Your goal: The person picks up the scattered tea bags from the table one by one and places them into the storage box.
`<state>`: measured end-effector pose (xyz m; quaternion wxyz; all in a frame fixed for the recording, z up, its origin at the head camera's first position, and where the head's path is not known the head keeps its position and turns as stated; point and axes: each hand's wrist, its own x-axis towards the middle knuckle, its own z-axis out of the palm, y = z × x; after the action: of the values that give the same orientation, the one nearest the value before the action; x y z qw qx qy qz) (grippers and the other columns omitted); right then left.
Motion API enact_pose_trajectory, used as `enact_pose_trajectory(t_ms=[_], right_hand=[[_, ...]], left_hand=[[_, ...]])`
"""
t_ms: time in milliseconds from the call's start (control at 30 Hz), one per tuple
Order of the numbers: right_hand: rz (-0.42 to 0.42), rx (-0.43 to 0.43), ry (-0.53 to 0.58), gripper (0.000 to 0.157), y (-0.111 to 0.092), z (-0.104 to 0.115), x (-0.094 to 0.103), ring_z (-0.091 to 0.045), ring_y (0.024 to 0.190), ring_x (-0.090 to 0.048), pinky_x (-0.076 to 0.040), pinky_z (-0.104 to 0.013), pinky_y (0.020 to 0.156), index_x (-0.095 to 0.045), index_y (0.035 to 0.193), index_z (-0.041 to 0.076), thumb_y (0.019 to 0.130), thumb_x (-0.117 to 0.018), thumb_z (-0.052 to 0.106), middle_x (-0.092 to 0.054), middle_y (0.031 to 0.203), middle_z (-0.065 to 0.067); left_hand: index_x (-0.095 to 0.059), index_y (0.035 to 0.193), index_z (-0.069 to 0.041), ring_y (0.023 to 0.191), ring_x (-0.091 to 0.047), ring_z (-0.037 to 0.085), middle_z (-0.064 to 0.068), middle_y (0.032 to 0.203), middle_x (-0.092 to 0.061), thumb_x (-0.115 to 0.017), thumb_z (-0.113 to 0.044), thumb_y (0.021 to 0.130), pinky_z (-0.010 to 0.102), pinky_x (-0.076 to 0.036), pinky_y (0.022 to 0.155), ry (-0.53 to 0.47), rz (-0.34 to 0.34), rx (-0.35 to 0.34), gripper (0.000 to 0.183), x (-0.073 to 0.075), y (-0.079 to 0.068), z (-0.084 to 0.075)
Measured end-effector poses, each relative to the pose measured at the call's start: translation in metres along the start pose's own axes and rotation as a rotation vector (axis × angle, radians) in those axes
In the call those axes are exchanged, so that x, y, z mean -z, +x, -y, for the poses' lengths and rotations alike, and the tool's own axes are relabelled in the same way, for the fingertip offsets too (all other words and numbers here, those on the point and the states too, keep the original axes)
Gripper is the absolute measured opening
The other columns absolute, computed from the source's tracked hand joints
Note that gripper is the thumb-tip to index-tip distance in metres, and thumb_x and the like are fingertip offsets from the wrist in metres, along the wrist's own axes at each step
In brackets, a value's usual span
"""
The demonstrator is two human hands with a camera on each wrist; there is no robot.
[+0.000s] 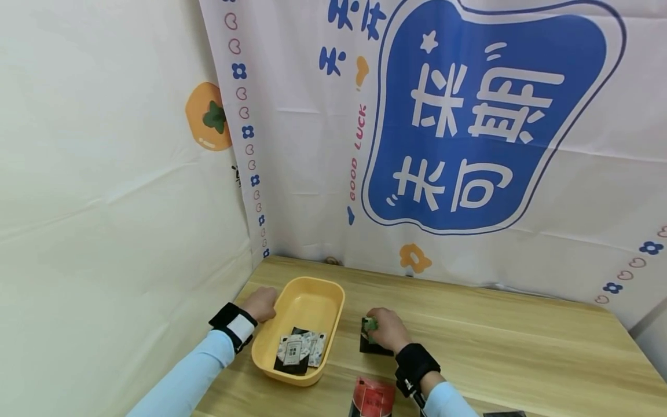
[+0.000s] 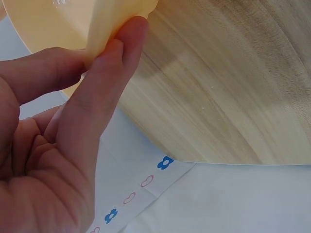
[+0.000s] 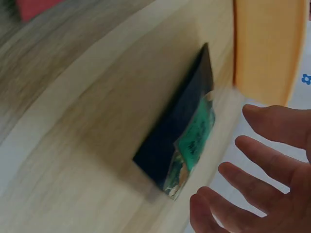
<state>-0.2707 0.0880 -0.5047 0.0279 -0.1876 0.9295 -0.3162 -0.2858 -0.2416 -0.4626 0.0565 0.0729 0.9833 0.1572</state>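
Observation:
At the left my left hand [image 1: 260, 303] pinches the rim of a yellow plastic tray [image 1: 337, 288] between thumb and fingers; the left wrist view shows the grip close up. Several small packets [image 1: 301, 350], grey-white and black, lie in the tray's near end. Right of the tray, a flat black packet with a green label [image 1: 371, 348] lies on the table. Over it hovers my right hand [image 1: 389, 330]. In the right wrist view, the fingers [image 3: 262, 160] are spread and slightly bent, apart from the black and green packet [image 3: 176, 128].
A red packet [image 1: 374, 395] lies nearer to me on the wooden table [image 1: 484, 341]. Part of a dark item [image 1: 504, 413] shows at the bottom edge. A white wall stands at the left, and a printed cloth [image 1: 312, 174] hangs behind the table.

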Motion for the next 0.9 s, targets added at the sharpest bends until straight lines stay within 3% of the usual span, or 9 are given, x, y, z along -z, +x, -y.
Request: enact_pose_trajectory(t_ms=[400, 600, 733, 900], right_hand=[[0.023, -0.019, -0.124, 0.022, -0.001, -0.01, -0.009, -0.042, 0.109, -0.062, -0.054, -0.051, 0.087, -0.075, 0.1, 0.011, 0.079, -0.079, 0.004, -0.068, 0.115, -0.016], [-0.003, -0.033, -0.149, 0.026, -0.001, -0.012, -0.013, -0.047, 0.11, -0.058, -0.053, -0.043, 0.073, -0.075, 0.098, 0.014, 0.078, -0.076, -0.003, -0.067, 0.114, -0.017], [-0.015, -0.016, -0.179, 0.027, 0.002, -0.014, -0.016, -0.043, 0.101, -0.057, -0.048, -0.039, 0.064, -0.072, 0.097, 0.013, 0.078, -0.076, -0.005, -0.066, 0.109, -0.016], [-0.03, -0.019, -0.205, 0.042, 0.005, -0.017, -0.017, -0.042, 0.1, -0.057, -0.05, -0.052, 0.069, -0.064, 0.112, 0.011, 0.076, -0.079, -0.003, -0.063, 0.11, -0.017]], left_hand=[[-0.052, 0.065, -0.006, 0.049, -0.049, 0.014, 0.001, 0.057, -0.048, -0.06, 0.014, 0.073, 0.021, -0.038, 0.045, -0.03, 0.036, 0.04, 0.023, -0.002, 0.003, 0.001], [-0.053, 0.065, -0.006, 0.048, -0.05, 0.013, 0.001, 0.055, -0.048, -0.06, 0.015, 0.075, 0.02, -0.038, 0.044, -0.041, 0.054, 0.064, 0.024, 0.001, 0.001, -0.003], [-0.053, 0.065, -0.006, 0.048, -0.05, 0.013, 0.001, 0.056, -0.048, -0.06, 0.015, 0.075, 0.02, -0.038, 0.045, -0.038, 0.061, 0.076, 0.024, 0.001, 0.002, -0.003], [-0.054, 0.067, -0.005, 0.05, -0.051, 0.014, 0.002, 0.057, -0.05, -0.061, 0.015, 0.075, 0.021, -0.039, 0.045, -0.03, 0.054, 0.08, 0.022, 0.001, 0.001, -0.003]])
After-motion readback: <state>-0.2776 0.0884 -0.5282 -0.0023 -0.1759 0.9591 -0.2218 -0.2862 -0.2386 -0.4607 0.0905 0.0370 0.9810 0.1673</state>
